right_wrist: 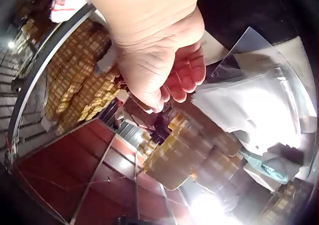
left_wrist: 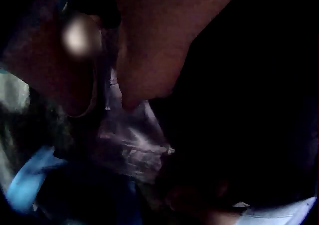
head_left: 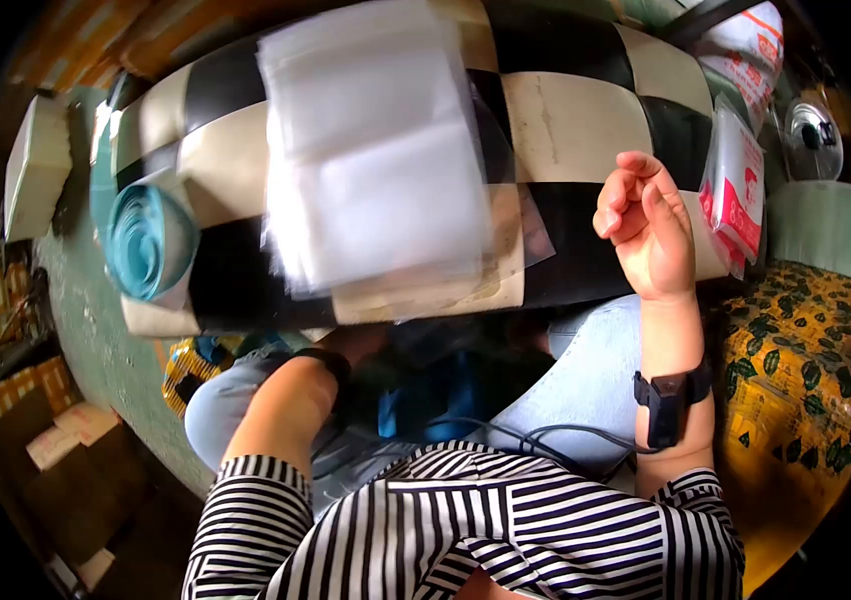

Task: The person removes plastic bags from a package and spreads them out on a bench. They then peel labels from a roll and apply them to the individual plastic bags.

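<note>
A stack of clear plastic sheets or bags (head_left: 375, 200) lies on the checkered padded surface (head_left: 580, 130); the right wrist view shows the glossy stack (right_wrist: 249, 103) too. To its right, my right hand (head_left: 653, 228) is raised, palm up, its fingers loosely bent and holding nothing. The right wrist view also has this hand (right_wrist: 162, 60) with nothing in it. My left forearm reaches down by the near edge, where the hand is mostly hidden. In the dark left wrist view, my left hand (left_wrist: 154, 46) holds crinkled clear plastic (left_wrist: 132, 130) that hangs between its fingers.
A blue roll (head_left: 150, 240) sits at the surface's left end. A red-and-white packet (head_left: 738, 190) lies at the right end. Beyond it stands a yellow leaf-patterned bundle (head_left: 795, 350). Cartons (head_left: 75, 430) are on the floor at left, and dark cables cross the lap.
</note>
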Demonstrator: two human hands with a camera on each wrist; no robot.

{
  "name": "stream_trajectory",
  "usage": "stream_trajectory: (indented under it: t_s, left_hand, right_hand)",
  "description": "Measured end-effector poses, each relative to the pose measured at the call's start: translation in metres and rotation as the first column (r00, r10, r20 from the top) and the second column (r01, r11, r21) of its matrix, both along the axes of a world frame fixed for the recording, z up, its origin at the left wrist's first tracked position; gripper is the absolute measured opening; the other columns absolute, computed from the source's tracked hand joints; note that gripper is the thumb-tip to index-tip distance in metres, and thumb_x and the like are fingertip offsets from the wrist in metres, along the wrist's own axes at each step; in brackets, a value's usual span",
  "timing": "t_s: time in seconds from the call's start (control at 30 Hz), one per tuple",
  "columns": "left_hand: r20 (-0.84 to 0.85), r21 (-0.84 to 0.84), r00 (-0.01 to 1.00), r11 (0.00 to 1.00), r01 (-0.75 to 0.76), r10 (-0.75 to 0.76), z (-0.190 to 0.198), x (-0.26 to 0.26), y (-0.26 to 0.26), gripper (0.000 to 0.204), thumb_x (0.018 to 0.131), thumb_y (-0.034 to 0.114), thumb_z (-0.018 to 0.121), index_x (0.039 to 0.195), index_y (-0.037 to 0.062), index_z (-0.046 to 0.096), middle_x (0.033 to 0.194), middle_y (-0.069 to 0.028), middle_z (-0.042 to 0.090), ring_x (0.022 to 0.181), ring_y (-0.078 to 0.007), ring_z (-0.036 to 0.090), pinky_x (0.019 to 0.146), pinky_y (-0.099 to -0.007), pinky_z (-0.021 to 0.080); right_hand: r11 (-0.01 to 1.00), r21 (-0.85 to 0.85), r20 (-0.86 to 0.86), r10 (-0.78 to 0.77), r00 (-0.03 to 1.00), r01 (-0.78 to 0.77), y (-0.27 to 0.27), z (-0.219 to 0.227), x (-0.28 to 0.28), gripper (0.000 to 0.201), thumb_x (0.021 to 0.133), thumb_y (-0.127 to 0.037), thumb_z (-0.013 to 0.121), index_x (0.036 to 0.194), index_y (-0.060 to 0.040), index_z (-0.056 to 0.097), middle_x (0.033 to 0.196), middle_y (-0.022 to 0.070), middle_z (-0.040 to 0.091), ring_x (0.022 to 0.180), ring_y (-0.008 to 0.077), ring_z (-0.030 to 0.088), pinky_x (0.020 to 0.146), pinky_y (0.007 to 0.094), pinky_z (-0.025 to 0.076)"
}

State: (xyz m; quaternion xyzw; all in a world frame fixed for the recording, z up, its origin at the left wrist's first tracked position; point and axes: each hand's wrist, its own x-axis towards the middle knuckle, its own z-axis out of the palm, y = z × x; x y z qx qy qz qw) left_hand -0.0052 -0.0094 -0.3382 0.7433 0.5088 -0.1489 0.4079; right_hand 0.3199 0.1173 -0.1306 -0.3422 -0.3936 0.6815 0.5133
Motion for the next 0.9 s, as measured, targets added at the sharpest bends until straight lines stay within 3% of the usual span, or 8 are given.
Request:
stream_trajectory:
  t_s: [0.2,0.3,0.47,0.6,0.7,0.73,0.77,0.9]
  left_hand:
    - [-0.206,-0.074,0.978,0.997,-0.018,0.002,-0.067,-0.009,0.008,0.045,0.078,0.031,0.057,0.116,0.0083,0.049,0.098,-0.0167,0.057,0.090,-0.0281,0.054,0.081,-0.0359,0.042]
    - [-0.204,-0.121,0.975,0.991,0.059,-0.083,-0.087,-0.010,0.012,0.042,0.079,0.030,0.057,0.114,0.0078,0.050,0.094,-0.0165,0.057,0.087,-0.0282,0.054,0.079,-0.0358,0.043]
    - [-0.088,-0.197,0.949,0.939,0.283,-0.304,-0.087,-0.009,0.021,0.038,0.080,0.030,0.055,0.110,0.0070,0.052,0.089,-0.0161,0.058,0.081,-0.0282,0.055,0.076,-0.0357,0.044]
    - [0.093,-0.247,0.867,0.832,0.496,-0.489,-0.021,-0.007,0.029,0.035,0.081,0.030,0.055,0.108,0.0064,0.054,0.084,-0.0157,0.058,0.077,-0.0283,0.055,0.073,-0.0356,0.044]
    - [0.246,-0.281,0.858,0.814,0.509,-0.452,0.051,-0.022,0.024,0.033,0.082,0.030,0.054,0.105,0.0059,0.056,0.081,-0.0155,0.059,0.073,-0.0283,0.055,0.071,-0.0355,0.045]
    - [0.453,-0.056,0.814,0.899,0.434,-0.364,0.063,-0.049,0.015,0.028,0.083,0.029,0.054,0.094,0.0045,0.060,0.076,-0.0162,0.059,0.069,-0.0284,0.056,0.067,-0.0373,0.045]
    - [0.168,-0.386,0.977,0.904,0.185,-0.128,0.140,-0.028,0.034,0.026,0.082,0.029,0.058,0.087,0.0039,0.063,0.077,-0.0163,0.060,0.069,-0.0269,0.057,0.067,-0.0353,0.045]
    - [0.195,-0.350,0.955,0.925,-0.147,0.225,0.251,-0.047,0.023,0.015,0.077,0.011,0.060,0.088,0.0040,0.066,0.077,-0.0109,0.064,0.070,-0.0169,0.060,0.066,-0.0275,0.045]
  right_hand:
    - [0.995,-0.094,0.015,0.027,1.000,-0.026,0.009,-0.010,0.003,0.046,0.084,-0.034,0.056,0.113,0.0006,0.045,0.084,0.0091,0.053,0.068,0.0134,0.050,0.062,0.0238,0.043]
    - [0.992,-0.120,-0.054,0.027,0.998,-0.033,0.018,-0.015,-0.006,0.047,0.084,-0.035,0.055,0.113,0.0012,0.045,0.085,0.0097,0.054,0.069,0.0139,0.050,0.062,0.0242,0.043]
    - [0.990,-0.133,0.068,0.060,0.996,-0.051,0.021,-0.019,-0.011,0.046,0.086,-0.034,0.052,0.114,0.0015,0.045,0.088,0.0102,0.054,0.069,0.0139,0.050,0.063,0.0238,0.043]
    - [0.995,-0.096,0.096,0.049,0.994,-0.040,0.019,-0.013,-0.009,0.038,0.088,-0.029,0.050,0.112,-0.0001,0.048,0.087,0.0077,0.056,0.069,0.0125,0.050,0.064,0.0228,0.042]
    - [0.994,-0.107,0.087,0.031,0.996,-0.022,0.015,-0.009,-0.008,0.031,0.087,-0.024,0.051,0.109,-0.0018,0.051,0.086,0.0055,0.058,0.070,0.0097,0.051,0.064,0.0216,0.042]
    - [0.994,-0.100,0.094,0.042,0.995,-0.032,0.014,-0.008,-0.007,0.031,0.087,-0.024,0.051,0.109,-0.0018,0.051,0.086,0.0050,0.058,0.070,0.0091,0.051,0.064,0.0212,0.042]
    - [0.995,-0.090,0.102,0.054,0.993,-0.045,0.013,-0.008,-0.006,0.031,0.087,-0.023,0.052,0.109,-0.0018,0.051,0.086,0.0045,0.058,0.070,0.0084,0.051,0.064,0.0208,0.042]
    - [0.925,-0.109,0.061,0.373,0.926,-0.365,0.002,-0.011,-0.005,0.039,0.085,-0.032,0.054,0.110,-0.0020,0.051,0.092,0.0084,0.060,0.075,0.0139,0.058,0.069,0.0252,0.048]
